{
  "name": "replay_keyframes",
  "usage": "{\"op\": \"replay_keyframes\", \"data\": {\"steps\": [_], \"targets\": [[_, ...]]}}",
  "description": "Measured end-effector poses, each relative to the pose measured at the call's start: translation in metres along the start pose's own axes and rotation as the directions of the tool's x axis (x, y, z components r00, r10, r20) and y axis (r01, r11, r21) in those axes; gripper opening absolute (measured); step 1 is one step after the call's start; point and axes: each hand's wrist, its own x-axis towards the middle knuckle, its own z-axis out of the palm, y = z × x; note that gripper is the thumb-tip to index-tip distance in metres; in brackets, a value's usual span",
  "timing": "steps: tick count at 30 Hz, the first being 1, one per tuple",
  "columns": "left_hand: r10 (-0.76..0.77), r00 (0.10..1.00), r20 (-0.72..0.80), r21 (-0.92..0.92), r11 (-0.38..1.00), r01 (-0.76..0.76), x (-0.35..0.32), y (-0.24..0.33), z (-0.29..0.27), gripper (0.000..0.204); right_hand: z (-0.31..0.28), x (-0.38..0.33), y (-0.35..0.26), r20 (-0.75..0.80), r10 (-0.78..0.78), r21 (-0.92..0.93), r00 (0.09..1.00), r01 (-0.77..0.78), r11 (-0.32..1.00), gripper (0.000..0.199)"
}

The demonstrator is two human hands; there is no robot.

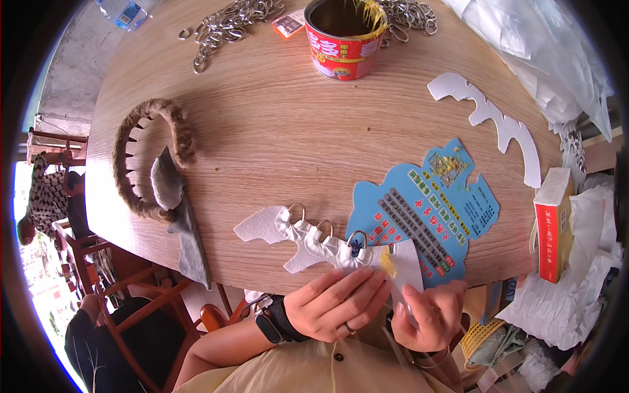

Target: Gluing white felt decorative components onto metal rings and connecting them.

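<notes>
At the table's near edge, my left hand (341, 301) is closed on a white felt strip (311, 257) with a notched lower edge. Gathered white fabric (298, 230) runs along the strip, with several metal rings (325, 228) standing up from it. A yellow smear (388, 264) marks the strip just beyond my left fingertips. My right hand (429, 318) is closed beside the strip's right end, around something thin and pale that its fingers mostly hide. Under that end lies a blue scalloped card (367, 203) with yellow residue on its upper part.
A red tin (344, 62) with yellow strands on its rim stands at the back, between piles of metal rings (232, 26). A furry brown band (124, 157) and grey fabric (190, 242) lie left. Another notched white strip (485, 108), plastic bags (524, 46) and a red-and-yellow box (553, 226) are right.
</notes>
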Motion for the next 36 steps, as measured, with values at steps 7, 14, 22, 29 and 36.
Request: {"op": "replay_keyframes", "data": {"steps": [7, 14, 22, 29, 36], "targets": [[0.001, 1.0, 0.019, 0.003, 1.0, -0.001, 0.0, 0.0, -0.001, 0.024, 0.004, 0.003, -0.001, -0.015, 0.009, -0.018, 1.0, -0.009, 1.0, 0.038], [-0.01, 1.0, 0.002, 0.001, 1.0, 0.01, -0.002, -0.001, -0.001, 0.024, 0.004, 0.003, -0.002, -0.009, -0.002, -0.022, 1.0, 0.002, 1.0, 0.037], [-0.008, 1.0, -0.015, 0.003, 1.0, 0.008, -0.002, 0.001, 0.002, 0.023, 0.004, 0.006, -0.001, 0.004, 0.027, -0.013, 1.0, -0.027, 1.0, 0.038], [-0.01, 1.0, -0.013, 0.014, 1.0, 0.01, -0.001, 0.001, 0.002, 0.024, -0.003, -0.005, 0.0, 0.01, 0.009, -0.018, 1.0, -0.009, 1.0, 0.038], [-0.008, 1.0, -0.029, 0.017, 1.0, 0.009, 0.0, 0.001, 0.003, 0.024, -0.003, -0.004, 0.0, -0.031, 0.008, 0.025, 0.999, -0.007, 1.0, 0.035]]}}
